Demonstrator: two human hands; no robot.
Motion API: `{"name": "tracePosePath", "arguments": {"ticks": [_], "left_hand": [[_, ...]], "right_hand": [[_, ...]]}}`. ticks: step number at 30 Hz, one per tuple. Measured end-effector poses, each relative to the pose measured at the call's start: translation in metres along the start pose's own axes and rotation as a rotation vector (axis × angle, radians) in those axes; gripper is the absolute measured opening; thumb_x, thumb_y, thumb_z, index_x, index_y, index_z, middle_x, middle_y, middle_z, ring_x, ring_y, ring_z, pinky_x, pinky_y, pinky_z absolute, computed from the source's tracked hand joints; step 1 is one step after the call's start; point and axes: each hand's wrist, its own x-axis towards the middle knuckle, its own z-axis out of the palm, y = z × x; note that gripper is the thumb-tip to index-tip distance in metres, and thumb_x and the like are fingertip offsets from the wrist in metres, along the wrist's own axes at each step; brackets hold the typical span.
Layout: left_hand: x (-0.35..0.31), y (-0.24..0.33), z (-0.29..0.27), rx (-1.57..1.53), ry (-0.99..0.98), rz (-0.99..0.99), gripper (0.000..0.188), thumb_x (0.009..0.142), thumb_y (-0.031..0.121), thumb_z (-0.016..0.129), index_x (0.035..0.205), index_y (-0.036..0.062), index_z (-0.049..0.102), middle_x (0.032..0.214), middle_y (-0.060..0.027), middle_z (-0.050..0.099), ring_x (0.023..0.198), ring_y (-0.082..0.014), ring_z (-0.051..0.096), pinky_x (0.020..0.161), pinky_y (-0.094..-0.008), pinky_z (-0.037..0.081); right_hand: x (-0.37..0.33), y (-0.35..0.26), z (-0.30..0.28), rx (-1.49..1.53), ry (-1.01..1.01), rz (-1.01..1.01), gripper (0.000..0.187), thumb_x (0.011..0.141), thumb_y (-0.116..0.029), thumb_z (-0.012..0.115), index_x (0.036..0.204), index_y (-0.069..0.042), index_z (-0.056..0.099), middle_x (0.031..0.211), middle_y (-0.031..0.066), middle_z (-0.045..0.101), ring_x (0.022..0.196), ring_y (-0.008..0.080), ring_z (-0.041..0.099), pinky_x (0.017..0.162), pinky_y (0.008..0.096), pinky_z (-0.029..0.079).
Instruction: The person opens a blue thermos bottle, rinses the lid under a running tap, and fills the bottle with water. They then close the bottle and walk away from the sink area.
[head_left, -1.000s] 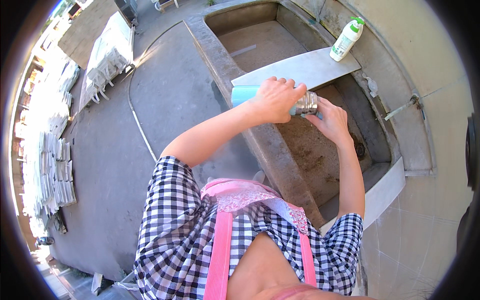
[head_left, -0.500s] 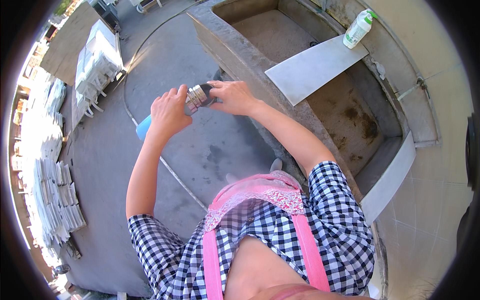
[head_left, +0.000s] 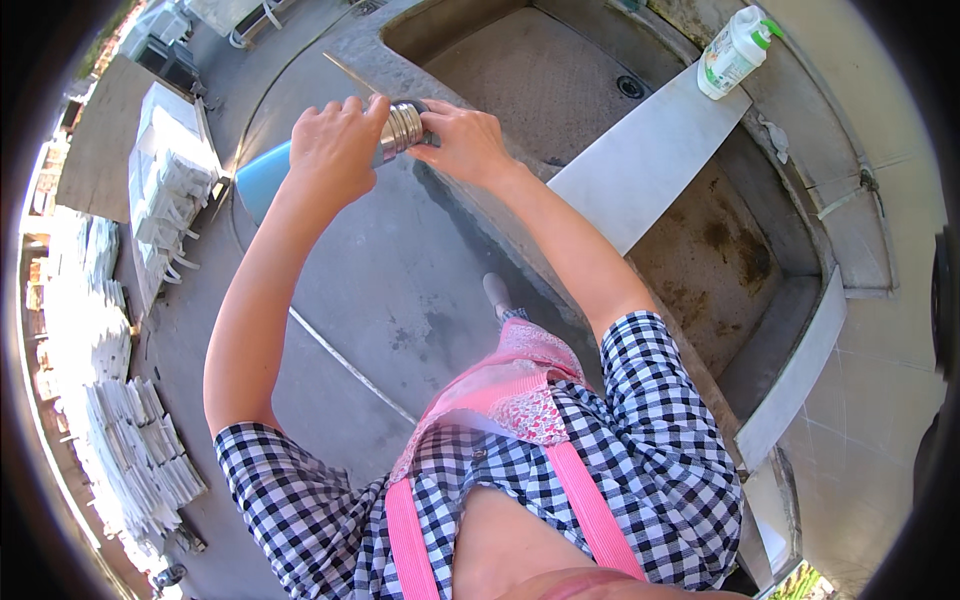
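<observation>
A light-blue thermos flask (head_left: 264, 178) with a silver threaded neck lies tilted across the space ahead of me. My left hand (head_left: 338, 150) is wrapped round its body, just below the neck. At the upper right end, my right hand (head_left: 463, 142) grips the dark cap (head_left: 408, 106), its thumb and fingers closed about the rim. Whether the cap still sits fully on the neck cannot be told, because my fingers cover part of it. Both hands are held over the grey floor, beside the rim of a stone sink (head_left: 440, 150).
A white slab (head_left: 640, 170) bridges the sink, bearing a white pump bottle (head_left: 735, 55) with a green top. A drain (head_left: 630, 87) shows in the far basin; the near basin is stained. Stacked pale slabs (head_left: 130, 460) stand at left. A hose (head_left: 350, 362) runs along the floor.
The flask and both hands have moved slightly up and left in view, and more of the blue body shows. My view has shifted, with one foot now farther forward. Both grips remain.
</observation>
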Motion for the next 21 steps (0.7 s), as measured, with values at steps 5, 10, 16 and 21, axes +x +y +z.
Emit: {"name": "tracePosePath", "arguments": {"ticks": [5, 10, 16, 21], "left_hand": [[0.110, 0.034, -0.006, 0.240, 0.170, 0.185, 0.060, 0.062, 0.009, 0.073, 0.117, 0.0098, 0.048, 0.091, -0.0051, 0.059, 0.088, -0.0208, 0.061, 0.067, -0.0313, 0.043], [0.183, 0.046, 0.002, 0.385, 0.213, 0.231, 0.062, 0.062, 0.010, 0.074, 0.118, 0.0105, 0.048, 0.093, -0.0044, 0.059, 0.090, -0.0191, 0.061, 0.069, -0.0309, 0.044], [0.184, -0.009, 0.034, 0.144, 0.276, 0.008, 0.056, 0.063, 0.009, 0.073, 0.115, 0.0119, 0.051, 0.091, -0.0047, 0.062, 0.086, -0.0196, 0.063, 0.067, -0.0316, 0.044], [0.047, -0.094, 0.131, 0.052, -0.053, -0.482, 0.056, 0.061, 0.014, 0.070, 0.113, 0.0118, 0.048, 0.091, -0.0094, 0.060, 0.088, -0.0271, 0.062, 0.068, -0.0374, 0.046]], "right_hand": [[0.032, 0.082, -0.005, 0.245, 0.091, 0.345, 0.037, 0.065, -0.026, 0.075, 0.098, -0.012, 0.066, 0.091, 0.0065, 0.068, 0.082, 0.0261, 0.064, 0.074, 0.0382, 0.049], [0.053, 0.149, -0.002, 0.641, 0.128, 0.588, 0.037, 0.073, -0.035, 0.072, 0.095, -0.005, 0.065, 0.088, 0.0072, 0.067, 0.077, 0.0262, 0.065, 0.066, 0.0370, 0.050], [0.049, 0.213, 0.014, 1.644, 0.187, 0.927, 0.048, 0.095, -0.044, 0.042, 0.111, 0.000, 0.054, 0.093, 0.0163, 0.066, 0.075, 0.0273, 0.066, 0.058, 0.0382, 0.051], [0.039, 0.255, 0.015, 1.858, 0.398, 1.010, 0.062, 0.096, -0.055, 0.020, 0.116, -0.006, 0.053, 0.101, 0.0144, 0.064, 0.085, 0.0282, 0.063, 0.060, 0.0401, 0.051]]}}
